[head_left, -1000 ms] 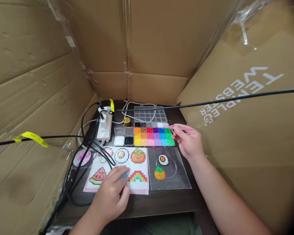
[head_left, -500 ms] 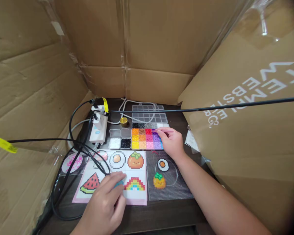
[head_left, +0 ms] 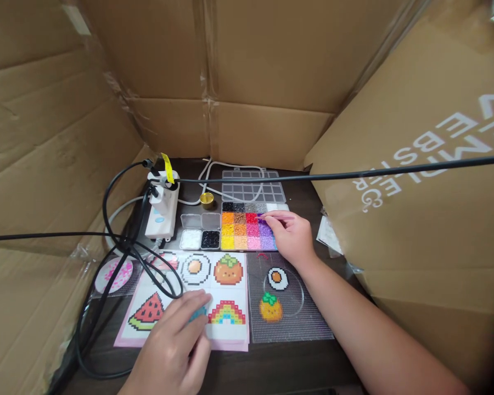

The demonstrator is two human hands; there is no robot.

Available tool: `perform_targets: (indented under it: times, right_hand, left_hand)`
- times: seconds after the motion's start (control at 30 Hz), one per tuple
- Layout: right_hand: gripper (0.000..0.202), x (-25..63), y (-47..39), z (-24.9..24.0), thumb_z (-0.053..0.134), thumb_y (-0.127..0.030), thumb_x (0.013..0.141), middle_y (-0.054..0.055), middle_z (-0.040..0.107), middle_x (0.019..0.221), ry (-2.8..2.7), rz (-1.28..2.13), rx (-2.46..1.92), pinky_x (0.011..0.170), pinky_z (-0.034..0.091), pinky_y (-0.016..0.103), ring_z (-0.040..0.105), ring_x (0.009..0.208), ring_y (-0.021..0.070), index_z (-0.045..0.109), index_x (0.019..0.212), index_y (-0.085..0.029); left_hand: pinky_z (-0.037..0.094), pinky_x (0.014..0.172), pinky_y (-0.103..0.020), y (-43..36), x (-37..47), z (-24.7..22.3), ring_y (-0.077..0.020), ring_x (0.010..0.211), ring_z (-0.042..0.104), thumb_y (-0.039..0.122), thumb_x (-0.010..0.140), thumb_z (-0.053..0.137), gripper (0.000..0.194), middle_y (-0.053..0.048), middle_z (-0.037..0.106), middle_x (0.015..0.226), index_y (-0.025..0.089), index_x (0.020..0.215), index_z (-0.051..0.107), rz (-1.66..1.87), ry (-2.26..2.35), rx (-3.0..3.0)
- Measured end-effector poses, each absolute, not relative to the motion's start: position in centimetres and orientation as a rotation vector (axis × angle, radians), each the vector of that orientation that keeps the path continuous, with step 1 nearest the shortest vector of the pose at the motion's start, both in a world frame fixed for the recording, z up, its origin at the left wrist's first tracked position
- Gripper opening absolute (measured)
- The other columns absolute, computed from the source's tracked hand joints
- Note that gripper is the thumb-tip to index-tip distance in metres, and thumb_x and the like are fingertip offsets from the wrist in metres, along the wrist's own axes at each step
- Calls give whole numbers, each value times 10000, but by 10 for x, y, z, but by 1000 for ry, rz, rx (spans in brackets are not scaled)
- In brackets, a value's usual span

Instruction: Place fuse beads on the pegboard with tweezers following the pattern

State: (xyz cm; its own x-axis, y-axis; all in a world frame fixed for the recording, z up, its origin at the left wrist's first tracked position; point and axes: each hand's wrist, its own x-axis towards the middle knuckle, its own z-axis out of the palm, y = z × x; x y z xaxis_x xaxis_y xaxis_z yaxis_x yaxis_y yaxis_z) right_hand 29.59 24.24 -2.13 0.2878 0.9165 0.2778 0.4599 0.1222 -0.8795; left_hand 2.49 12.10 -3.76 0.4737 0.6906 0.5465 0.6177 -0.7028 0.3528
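Observation:
My right hand (head_left: 292, 233) pinches a pair of pink tweezers (head_left: 283, 218). Their tips are at the red beads (head_left: 251, 218) in a sectioned bead box (head_left: 221, 236); whether a bead is between them is too small to tell. My left hand (head_left: 181, 334) lies on a sheet of pixel patterns (head_left: 226, 341), fingers extended and loosely bent, partly covering a blue pattern. Right of the sheet lies a clear pegboard (head_left: 313, 323) bearing a fried egg made of beads (head_left: 278, 278), an orange persimmon-like bead figure (head_left: 270, 308) and a short red row of beads (head_left: 263, 255).
Small cases hold white beads (head_left: 191, 239) and black beads (head_left: 210, 240). Behind stand a gold cup (head_left: 207, 200) and a clear lid (head_left: 253, 186). A power strip (head_left: 162, 219) with black cables (head_left: 125, 247) is at left; one cable crosses above the box. Cardboard walls (head_left: 267, 131) surround the table.
The camera view has shifted slightly, moving the whole scene a little. The tweezers stay at the red beads, and my left hand remains on the sheet.

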Motion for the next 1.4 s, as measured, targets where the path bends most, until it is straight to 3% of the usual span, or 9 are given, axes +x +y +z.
perform_targets:
  times: [1.4]
  right_hand:
    - [143,295,243,-21,677,-266,797,64,795,836,-1314,531,-1507,825,597,355,750,833,224,792,746,-197]
  left_hand:
    - [521,986,-357,118,25,-37,-199,1161,631,37,869,492,252,-90,699,1172,191,973,662,963,1173,2593]
